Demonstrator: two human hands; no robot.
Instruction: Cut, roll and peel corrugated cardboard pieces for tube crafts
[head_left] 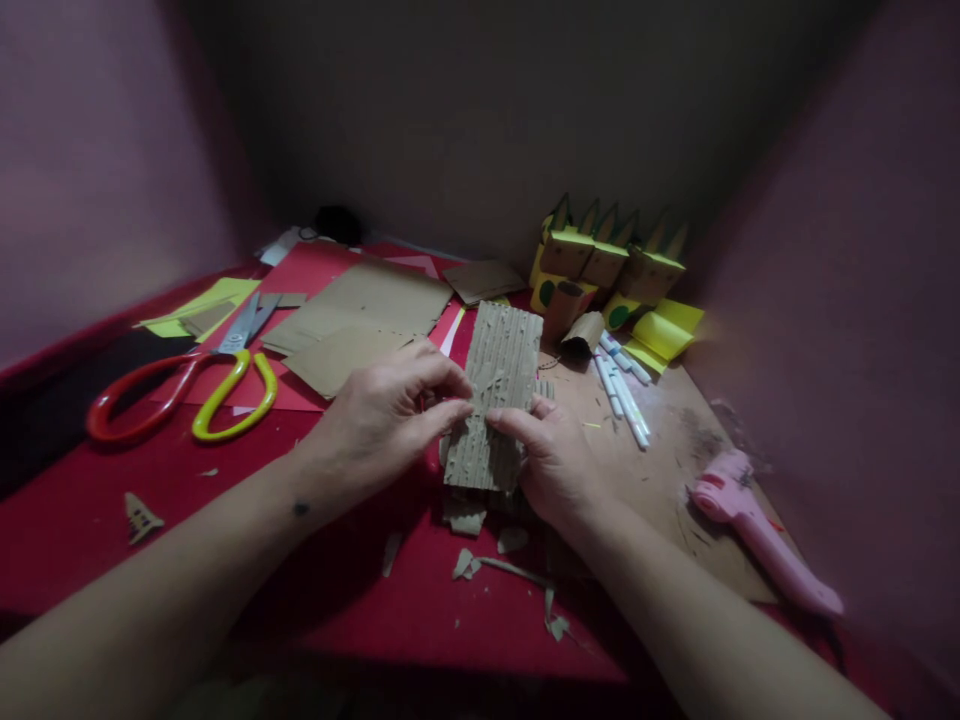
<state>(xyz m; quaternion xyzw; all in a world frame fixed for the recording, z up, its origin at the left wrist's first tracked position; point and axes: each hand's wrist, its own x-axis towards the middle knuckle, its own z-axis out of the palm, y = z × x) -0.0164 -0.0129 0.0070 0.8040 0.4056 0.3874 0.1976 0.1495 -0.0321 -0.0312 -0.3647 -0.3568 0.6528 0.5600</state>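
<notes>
A corrugated cardboard strip (499, 350), its ridges bare and flecked with torn paper, is held in front of me, slightly tilted. My right hand (562, 455) grips its right side, thumb on the ridged face and fingers behind. At its left edge, my left hand (394, 405) has thumb and forefinger brought close together against the surface. Whatever lies between those fingertips is too small to make out. Torn paper scraps (465, 565) lie below the strip on the red cloth (322, 590).
Scissors (240, 345) with red and yellow handles lie left, beside cardboard sheets (375, 300). To the right are white markers (622, 390), cardboard tubes (581, 338), a pink glue gun (765, 530) and yellow paper (667, 332). Yellow-and-brown spiked paper crafts (607, 260) stand behind.
</notes>
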